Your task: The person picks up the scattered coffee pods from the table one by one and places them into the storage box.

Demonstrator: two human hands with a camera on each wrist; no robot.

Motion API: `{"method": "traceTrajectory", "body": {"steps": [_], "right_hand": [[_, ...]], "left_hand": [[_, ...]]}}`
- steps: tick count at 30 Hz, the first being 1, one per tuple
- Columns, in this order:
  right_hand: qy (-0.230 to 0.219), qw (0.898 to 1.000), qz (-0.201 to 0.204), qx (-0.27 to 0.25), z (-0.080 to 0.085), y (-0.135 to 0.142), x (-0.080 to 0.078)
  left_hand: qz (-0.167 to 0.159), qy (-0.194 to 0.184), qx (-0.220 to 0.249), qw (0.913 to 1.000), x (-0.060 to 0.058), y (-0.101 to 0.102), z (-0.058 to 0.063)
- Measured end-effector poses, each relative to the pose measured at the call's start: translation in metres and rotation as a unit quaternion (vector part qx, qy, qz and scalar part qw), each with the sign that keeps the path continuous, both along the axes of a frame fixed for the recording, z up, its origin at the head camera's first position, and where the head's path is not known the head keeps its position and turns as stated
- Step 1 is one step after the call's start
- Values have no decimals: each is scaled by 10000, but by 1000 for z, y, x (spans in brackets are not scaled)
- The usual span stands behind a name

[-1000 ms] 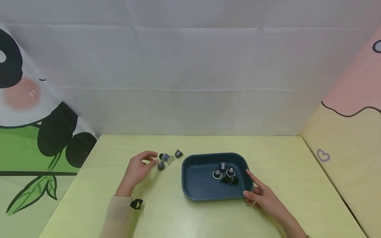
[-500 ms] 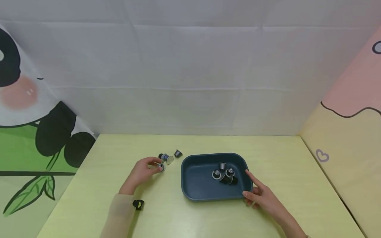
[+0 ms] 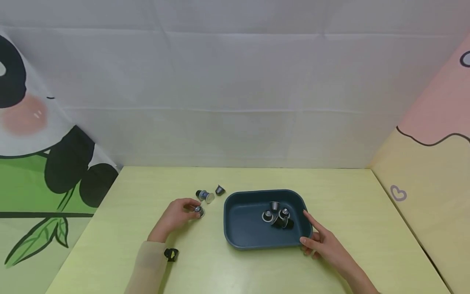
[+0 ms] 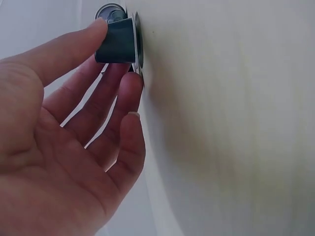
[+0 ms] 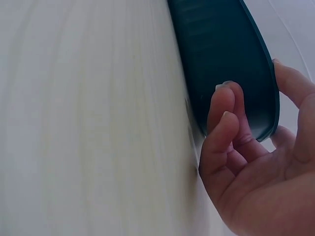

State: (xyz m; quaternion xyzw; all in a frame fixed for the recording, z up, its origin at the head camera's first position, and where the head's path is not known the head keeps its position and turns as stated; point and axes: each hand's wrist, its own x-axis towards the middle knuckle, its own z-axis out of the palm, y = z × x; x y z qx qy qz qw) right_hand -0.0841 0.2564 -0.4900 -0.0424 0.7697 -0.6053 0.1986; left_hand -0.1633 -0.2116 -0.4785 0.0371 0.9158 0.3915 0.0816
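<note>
My left hand (image 3: 177, 216) pinches a small dark coffee capsule (image 3: 199, 210) between thumb and fingertips, low over the table. In the left wrist view the capsule (image 4: 117, 43) shows its dark green side, its rimmed face turned to the table; another capsule (image 4: 111, 11) is partly hidden behind it. My right hand (image 3: 324, 243) holds the dark blue tray (image 3: 242, 230) at its near right corner, thumb and index finger on the rim. Curled fingers (image 5: 224, 120) lie by the tray's outer wall in the right wrist view. Several capsules (image 3: 274, 205) lie in the tray's right half.
Beyond my left hand, more capsules (image 3: 205, 196) lie close together on the yellow table (image 3: 235, 273). A single dark capsule (image 3: 220, 190) sits near the tray's far left corner. A pale cloth wall (image 3: 235, 98) rises behind, with printed side panels (image 3: 422, 171).
My left hand has moved right and slightly nearer, and its fingers have closed on the nearest capsule. The right hand and the tray stay in place.
</note>
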Motion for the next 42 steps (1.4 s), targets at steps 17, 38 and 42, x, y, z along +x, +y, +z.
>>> {"method": "traceTrajectory", "body": {"steps": [17, 38, 42], "right_hand": [[37, 9999, 78, -93, -1, 1, 0], [-26, 9999, 36, -136, -1, 1, 0], [-23, 9998, 37, -191, 0, 0, 0]], "left_hand": [[124, -105, 0, 9999, 3, -1, 3], [-202, 606, 472, 9968, 11, 9, 26], [-362, 837, 500, 9946, 14, 15, 32]]}}
